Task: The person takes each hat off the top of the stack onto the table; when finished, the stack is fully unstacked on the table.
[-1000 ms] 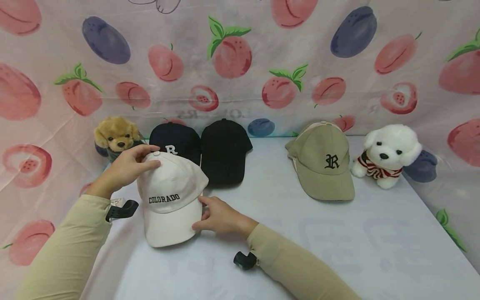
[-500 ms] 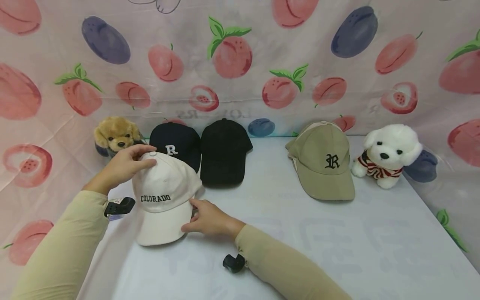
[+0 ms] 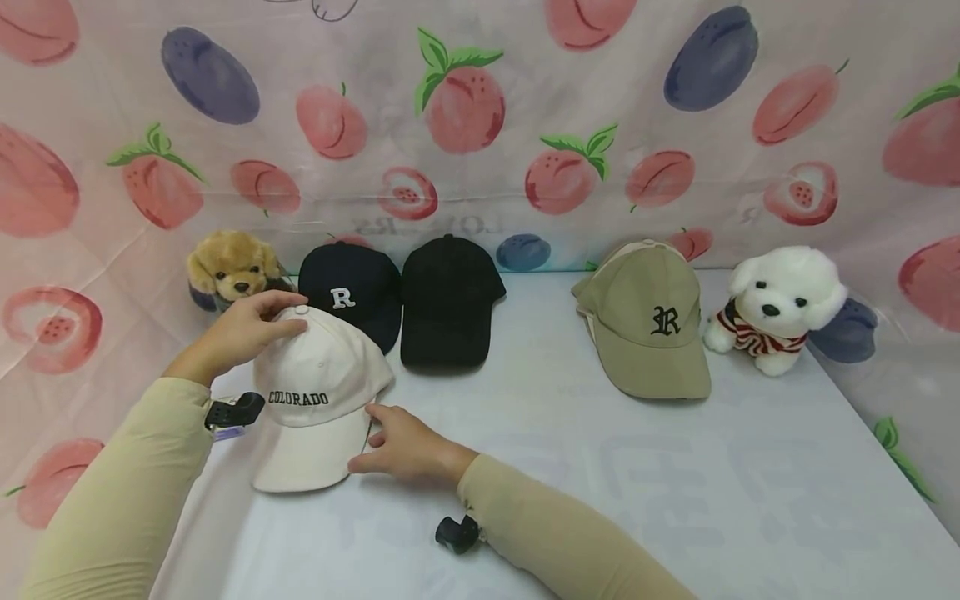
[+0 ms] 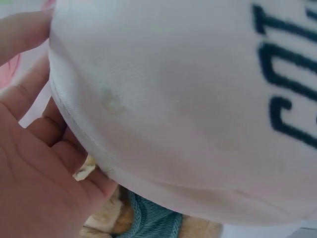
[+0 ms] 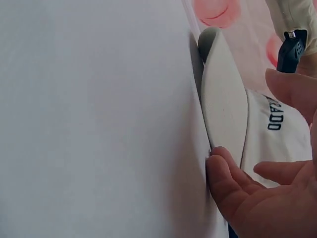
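I have the left hand (image 3: pixel 238 332) grasping the white cap (image 3: pixel 322 367) by its crown, the right hand (image 3: pixel 412 450) holding its brim (image 3: pixel 303 458), left on the worktop (image 3: pixel 585 467), nearer than the navy cap (image 3: pixel 367 287).

Decent gap sat between the black cloth cap (image 3: pixel 452 308) and khaki cloth cap (image 3: pixel 648 321); navy cloth cap (image 3: pixel 358 287) blocked behind the white cloth cap (image 3: pixel 322 367).

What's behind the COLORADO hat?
A navy R cap and a brown toy dog. The hat covers the cap's lower left; the left hand hides some of the dog.
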### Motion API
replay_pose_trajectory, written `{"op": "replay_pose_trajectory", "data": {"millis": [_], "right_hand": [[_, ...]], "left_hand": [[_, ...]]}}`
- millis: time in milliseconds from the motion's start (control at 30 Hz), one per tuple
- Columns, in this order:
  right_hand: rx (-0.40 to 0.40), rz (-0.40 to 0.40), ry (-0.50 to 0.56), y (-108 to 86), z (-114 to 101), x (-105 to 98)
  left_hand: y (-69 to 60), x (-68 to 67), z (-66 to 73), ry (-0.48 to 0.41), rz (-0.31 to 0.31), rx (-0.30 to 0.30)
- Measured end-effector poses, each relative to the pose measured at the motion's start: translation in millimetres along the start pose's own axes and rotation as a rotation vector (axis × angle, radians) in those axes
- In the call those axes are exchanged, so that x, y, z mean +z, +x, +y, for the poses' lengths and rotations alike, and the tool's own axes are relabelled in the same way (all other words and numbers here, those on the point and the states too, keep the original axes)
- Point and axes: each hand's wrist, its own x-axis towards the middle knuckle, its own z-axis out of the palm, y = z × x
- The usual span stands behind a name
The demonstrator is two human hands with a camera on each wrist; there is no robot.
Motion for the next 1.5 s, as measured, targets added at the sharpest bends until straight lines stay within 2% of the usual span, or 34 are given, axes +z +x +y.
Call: {"op": "replay_pose_trajectory", "data": {"millis": [300,567,967,1267,1500], "right_hand": [[0.018,-0.052,-0.003,-0.6,-4,5],[0.018,-0.071,-0.009,-1.1,-6,9],[-0.029,-0.089,-0.029,0.1,-5,13],[-0.026,-0.085,-0.019,-1.9,-5,11],[-0.032,-0.065,-0.042,-7.3,-2,0]], "left_hand": [[7.8,0.5,-3.3,-0.006,-0.024,-0.013],[7.1,-1.3,-7.2,0.009,-0.029,-0.014],[6.0,-4.3,-10.4,0.011,-0.022,-0.028],[5.1,-4.2,-11.7,-0.022,0.0,-0.03],[0.6,-9.4,-7.4,-0.058,0.055,-0.017]]}}
